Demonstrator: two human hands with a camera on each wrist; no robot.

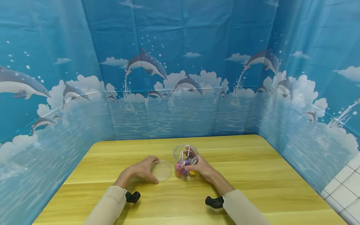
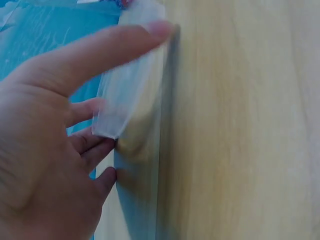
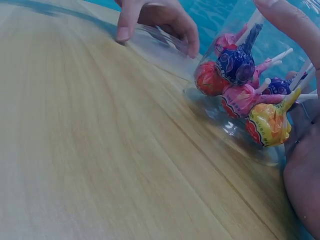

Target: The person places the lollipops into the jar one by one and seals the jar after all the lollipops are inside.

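A clear plastic jar (image 1: 185, 156) stands open-topped on the table, with several wrapped lollipops inside. Their wrappers are pink, red, purple and yellow, and the white sticks point upward, as with the yellow lollipop (image 3: 270, 124) in the right wrist view. My right hand (image 1: 203, 168) grips the jar from its right side, thumb in front and fingers behind. To the left of the jar is a round clear lid (image 1: 163, 171), low over the table. My left hand (image 1: 142, 170) holds this lid by its left rim, between thumb (image 2: 110, 52) and fingers; the far fingertips are partly behind the clear plastic.
Both hands are over a yellow wood-grain table (image 1: 168, 206). A blue dolphin-print curtain (image 1: 180, 115) hangs along its back and sides. White floor tiles (image 1: 346, 190) show at the lower right. Each wrist carries a black device, such as the black wrist mount (image 1: 215, 202) on the right.
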